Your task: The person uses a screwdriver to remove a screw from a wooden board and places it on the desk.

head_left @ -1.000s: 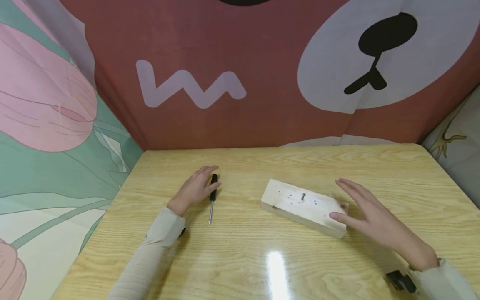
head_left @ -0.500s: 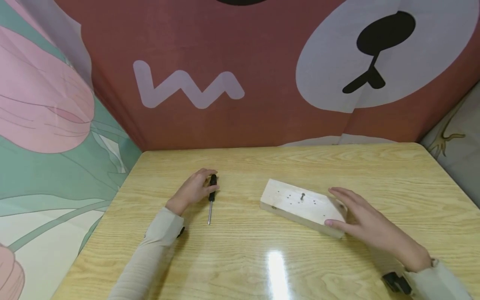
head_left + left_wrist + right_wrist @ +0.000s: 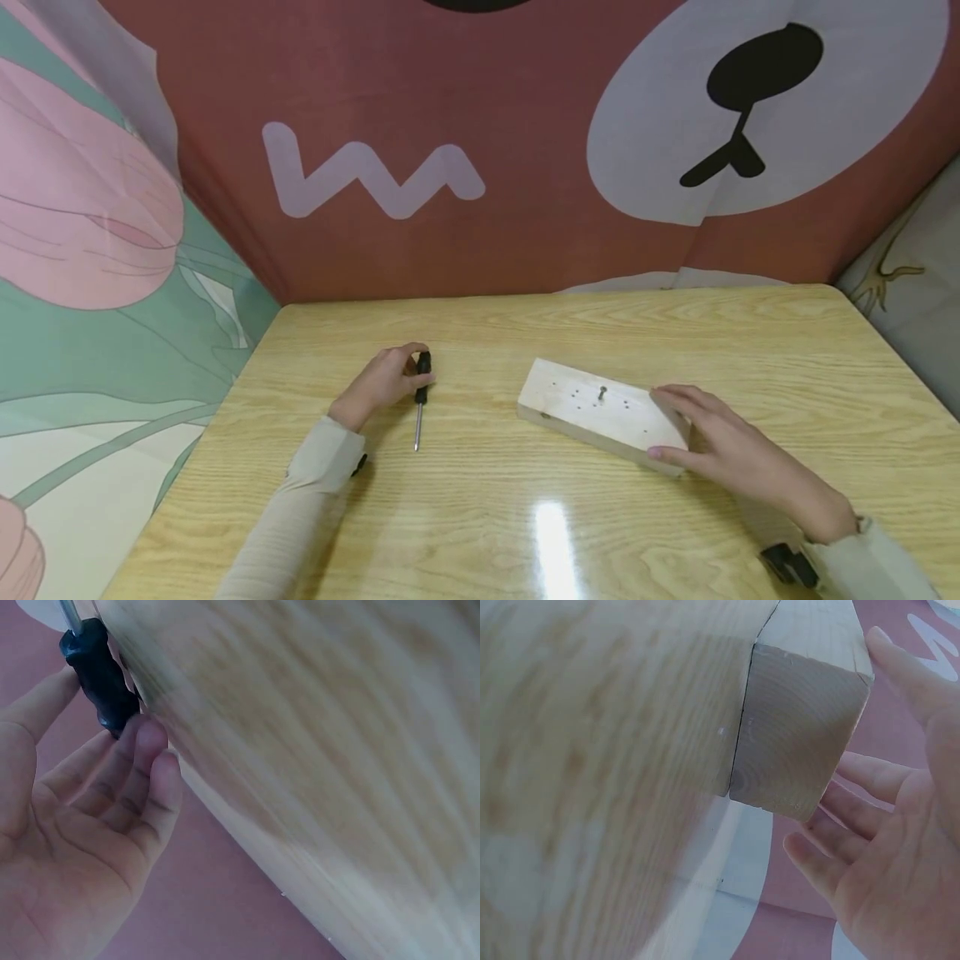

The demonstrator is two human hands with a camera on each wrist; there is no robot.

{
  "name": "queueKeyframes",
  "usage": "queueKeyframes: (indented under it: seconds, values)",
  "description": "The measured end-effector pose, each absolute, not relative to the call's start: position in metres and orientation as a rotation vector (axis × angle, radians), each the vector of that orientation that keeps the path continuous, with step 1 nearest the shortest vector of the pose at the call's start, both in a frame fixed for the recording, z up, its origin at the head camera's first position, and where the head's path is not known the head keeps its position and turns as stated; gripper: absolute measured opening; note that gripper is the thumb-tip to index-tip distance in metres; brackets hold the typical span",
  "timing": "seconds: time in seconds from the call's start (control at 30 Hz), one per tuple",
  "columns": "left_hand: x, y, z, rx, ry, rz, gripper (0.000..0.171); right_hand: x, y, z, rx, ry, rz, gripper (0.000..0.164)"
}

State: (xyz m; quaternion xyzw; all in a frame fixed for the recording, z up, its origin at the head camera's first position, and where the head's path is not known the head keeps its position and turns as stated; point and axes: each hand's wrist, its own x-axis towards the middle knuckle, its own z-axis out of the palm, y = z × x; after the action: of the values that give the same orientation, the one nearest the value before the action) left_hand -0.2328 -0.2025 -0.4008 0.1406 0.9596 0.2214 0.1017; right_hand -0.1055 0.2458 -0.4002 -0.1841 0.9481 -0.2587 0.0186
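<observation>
A Phillips-type screwdriver [image 3: 422,394] with a black handle lies on the left half of the table, its metal shaft toward me. My left hand [image 3: 377,382] pinches the handle between thumb and fingers; the left wrist view shows fingertips at the butt of the black handle [image 3: 101,679]. Right of it lies a pale wooden block [image 3: 562,398] with several small holes and one screw [image 3: 602,392] standing up from its top. My right hand [image 3: 738,447] spans the block's right end, thumb on the near side and fingers on the far side. The right wrist view shows the block's end grain [image 3: 799,727].
The wood-grain table [image 3: 480,500] reaches back to a red cloth [image 3: 525,242] with a cartoon face. A floral cloth [image 3: 90,375] hangs at the left. A small black device [image 3: 789,567] sits at my right wrist.
My right hand has moved left and down onto the block's right end. The left hand's fingers have closed in on the screwdriver handle. Screwdriver and block stay in place on the table.
</observation>
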Motion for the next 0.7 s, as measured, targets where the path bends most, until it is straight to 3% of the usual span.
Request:
queueKeyframes:
  seconds: [0.7]
  values:
    - [-0.2341,-0.203,-0.4006,0.389,2.755,0.757,0.066,-0.1045,0.2433,-0.4003,-0.6,2.937,-0.806,0.08]
